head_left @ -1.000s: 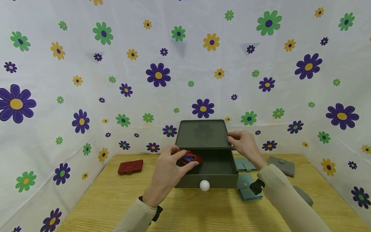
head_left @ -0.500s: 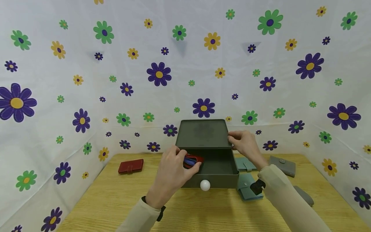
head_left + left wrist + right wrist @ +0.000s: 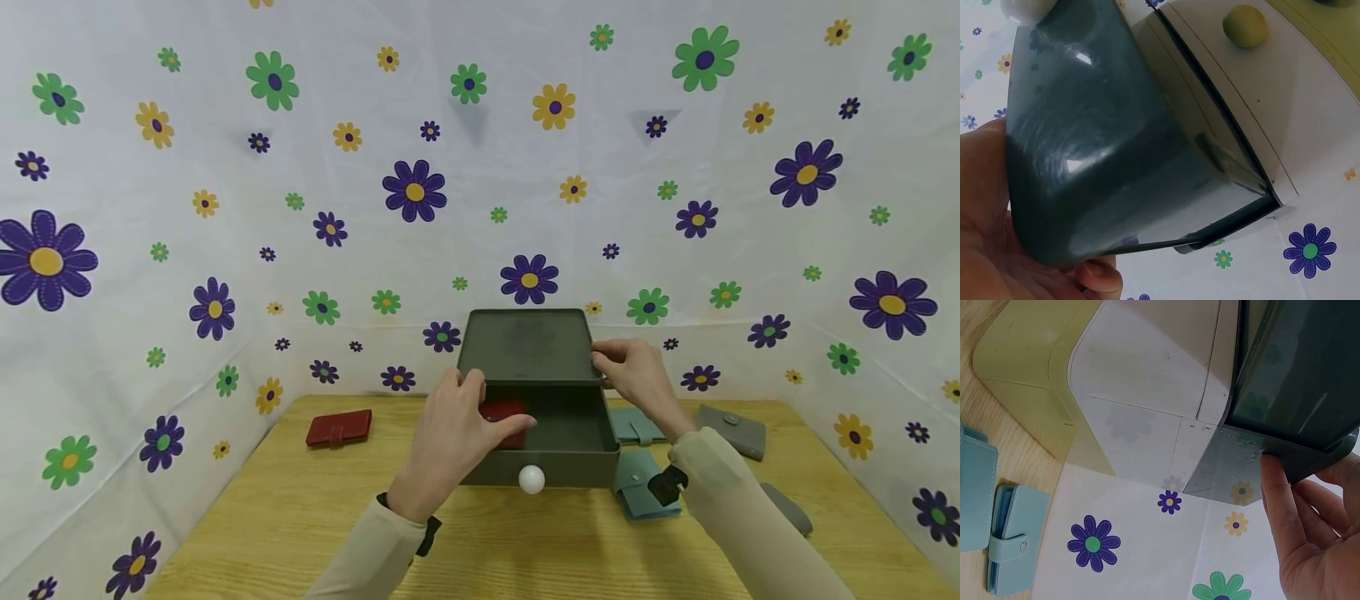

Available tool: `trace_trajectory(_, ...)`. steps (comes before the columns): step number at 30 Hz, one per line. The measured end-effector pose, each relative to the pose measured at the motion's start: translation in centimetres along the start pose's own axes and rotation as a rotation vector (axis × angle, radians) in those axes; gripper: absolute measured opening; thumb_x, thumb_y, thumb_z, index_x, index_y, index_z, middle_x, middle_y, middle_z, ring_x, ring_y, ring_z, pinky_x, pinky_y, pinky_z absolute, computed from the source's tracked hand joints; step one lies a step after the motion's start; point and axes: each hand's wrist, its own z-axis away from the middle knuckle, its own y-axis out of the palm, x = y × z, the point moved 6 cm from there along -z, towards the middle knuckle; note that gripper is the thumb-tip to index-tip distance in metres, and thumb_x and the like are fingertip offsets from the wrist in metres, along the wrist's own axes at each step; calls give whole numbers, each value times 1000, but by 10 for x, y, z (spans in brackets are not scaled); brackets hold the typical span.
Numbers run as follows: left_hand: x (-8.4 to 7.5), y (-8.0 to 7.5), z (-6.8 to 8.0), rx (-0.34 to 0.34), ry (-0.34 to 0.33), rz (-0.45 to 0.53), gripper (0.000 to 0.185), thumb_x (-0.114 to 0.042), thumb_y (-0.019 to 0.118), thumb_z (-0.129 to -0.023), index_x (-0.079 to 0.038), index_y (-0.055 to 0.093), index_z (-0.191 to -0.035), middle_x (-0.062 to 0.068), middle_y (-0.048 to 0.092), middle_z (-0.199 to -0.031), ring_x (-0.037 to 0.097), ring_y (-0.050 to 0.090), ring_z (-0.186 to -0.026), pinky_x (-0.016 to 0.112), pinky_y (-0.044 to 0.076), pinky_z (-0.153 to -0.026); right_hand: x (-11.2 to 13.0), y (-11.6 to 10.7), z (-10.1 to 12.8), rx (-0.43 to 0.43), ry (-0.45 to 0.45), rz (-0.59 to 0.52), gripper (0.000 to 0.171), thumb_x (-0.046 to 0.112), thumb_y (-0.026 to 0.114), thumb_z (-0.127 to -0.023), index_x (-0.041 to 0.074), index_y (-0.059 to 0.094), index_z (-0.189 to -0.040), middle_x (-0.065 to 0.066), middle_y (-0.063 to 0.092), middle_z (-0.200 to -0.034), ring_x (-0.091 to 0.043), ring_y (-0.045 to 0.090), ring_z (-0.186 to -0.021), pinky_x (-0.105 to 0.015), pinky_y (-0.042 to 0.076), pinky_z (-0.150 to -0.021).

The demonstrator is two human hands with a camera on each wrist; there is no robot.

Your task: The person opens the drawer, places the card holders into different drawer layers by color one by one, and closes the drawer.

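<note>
So there's a dark grey-green rectangular box (image 3: 540, 433) sitting mid-desk on a light wooden desk (image 3: 285, 517), with its hinged lid (image 3: 531, 346) standing up and a round white knob (image 3: 532, 478) on the front wall. The left hand (image 3: 450, 433) reaches over the box's 9 o'clock edge, fingers curled and pinching a red leather wallet (image 3: 504, 411) that sits inside the box at its left side, partly hidden behind the hand. The right hand (image 3: 633, 375) is at the lid's 3 o'clock corner, fingers pinching the lid edge; the right wrist view shows the fingers (image 3: 1291, 525) lying close together along that corner.

Other stuff around: a second red wallet (image 3: 339, 427) lies flat on the desk at 9 o'clock from the box, well apart from it. Two pale teal snap wallets (image 3: 636, 475) lie just beside the box at 3 o'clock, and a grey snap wallet (image 3: 731, 427) lies further out that way. Backdrop is a white cloth with flower print (image 3: 225, 208).
</note>
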Motion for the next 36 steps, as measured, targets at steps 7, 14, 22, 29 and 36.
trace_trajectory(7,5,-7,-2,-48,29,37,49,-52,78,-79,-7,59,-87,3,43,-75,15,40,-64,23,33,-53,-1,0,0,2,4,2,36,16,56,-100,0,61,-132,-23,66,-123,-30,72,-94,-32,62,-71)
trace_trajectory(14,17,-12,-2,-77,78,-9,35,-42,75,-86,-9,63,-82,2,50,-73,14,41,-65,23,35,-55,1,0,0,-1,-3,-1,35,15,56,-100,0,61,-131,-23,66,-123,-30,72,-93,-32,62,-71)
trace_trajectory(22,39,-15,-4,-62,33,78,28,-37,72,-90,-10,70,-95,7,67,-95,19,59,-83,33,54,-71,1,-1,2,1,-8,2,36,16,56,-100,0,61,-131,-23,66,-123,-29,73,-92,-32,62,-71)
trace_trajectory(29,65,-16,-2,-116,-12,140,25,-37,69,-92,-12,71,-98,6,70,-99,22,64,-91,39,56,-78,1,-1,1,2,-15,2,36,15,56,-100,-1,61,-131,-24,66,-122,-29,73,-91,-34,62,-71)
trace_trajectory(36,88,-13,7,-130,-64,150,25,-35,67,-93,-11,71,-98,8,70,-94,24,64,-87,38,56,-75,0,1,1,-3,-18,-2,35,15,57,-99,-1,61,-130,-24,67,-121,-29,73,-90,-31,62,-69)
